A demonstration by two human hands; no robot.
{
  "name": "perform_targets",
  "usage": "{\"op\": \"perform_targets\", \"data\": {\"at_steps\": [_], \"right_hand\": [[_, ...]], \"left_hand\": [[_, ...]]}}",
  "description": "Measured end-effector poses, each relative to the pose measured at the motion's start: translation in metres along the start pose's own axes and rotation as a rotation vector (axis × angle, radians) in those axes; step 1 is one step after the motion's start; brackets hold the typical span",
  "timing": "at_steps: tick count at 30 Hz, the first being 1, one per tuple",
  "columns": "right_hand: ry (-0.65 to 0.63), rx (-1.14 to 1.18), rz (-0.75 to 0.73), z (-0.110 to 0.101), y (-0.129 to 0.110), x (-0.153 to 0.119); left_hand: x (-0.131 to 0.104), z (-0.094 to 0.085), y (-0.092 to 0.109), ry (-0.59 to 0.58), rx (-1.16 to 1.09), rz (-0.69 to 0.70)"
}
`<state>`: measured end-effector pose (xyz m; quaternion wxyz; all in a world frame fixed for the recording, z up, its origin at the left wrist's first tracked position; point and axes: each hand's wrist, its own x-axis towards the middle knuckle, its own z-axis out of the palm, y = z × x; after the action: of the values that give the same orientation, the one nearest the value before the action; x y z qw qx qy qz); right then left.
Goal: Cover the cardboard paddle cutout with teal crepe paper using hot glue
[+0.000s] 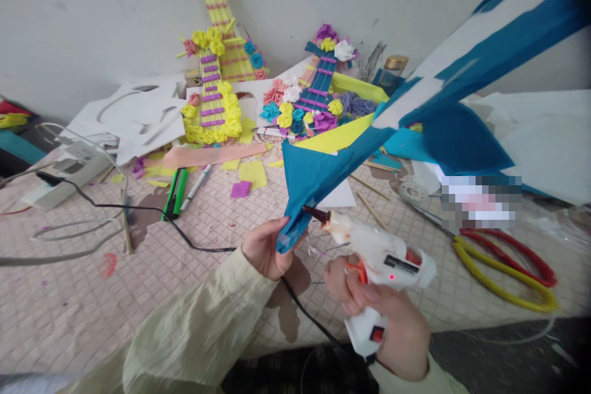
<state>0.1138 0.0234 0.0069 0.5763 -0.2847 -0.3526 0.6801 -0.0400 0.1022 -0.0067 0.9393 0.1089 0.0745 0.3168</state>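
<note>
I find the blue paper piece raised at centre, its near tip pinched in my left hand, with the glue gun gripped tight in my right hand, nozzle touching that tip, scissors lying well apart to the right.

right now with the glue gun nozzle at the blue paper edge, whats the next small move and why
Probably squeeze the trigger and lay glue along the edge. The right hand holds the glue gun with its nozzle at the blue paper piece, whose tip the left hand pinches steady.
</note>
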Motion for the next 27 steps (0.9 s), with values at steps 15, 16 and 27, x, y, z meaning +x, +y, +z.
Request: {"op": "perform_targets", "data": {"at_steps": [15, 16, 27], "right_hand": [[0.054, -0.035, 0.013, -0.001, 0.002, -0.004], [0.058, -0.040, 0.020, -0.001, 0.002, -0.004], [0.187, -0.076, -0.125, -0.004, -0.003, -0.006]], "left_hand": [[0.000, 0.005, 0.000, 0.174, -0.009, 0.052], [0.001, 0.006, 0.000, 0.187, -0.015, 0.063], [-0.001, 0.019, 0.015, 0.368, 0.115, 0.450]]}}
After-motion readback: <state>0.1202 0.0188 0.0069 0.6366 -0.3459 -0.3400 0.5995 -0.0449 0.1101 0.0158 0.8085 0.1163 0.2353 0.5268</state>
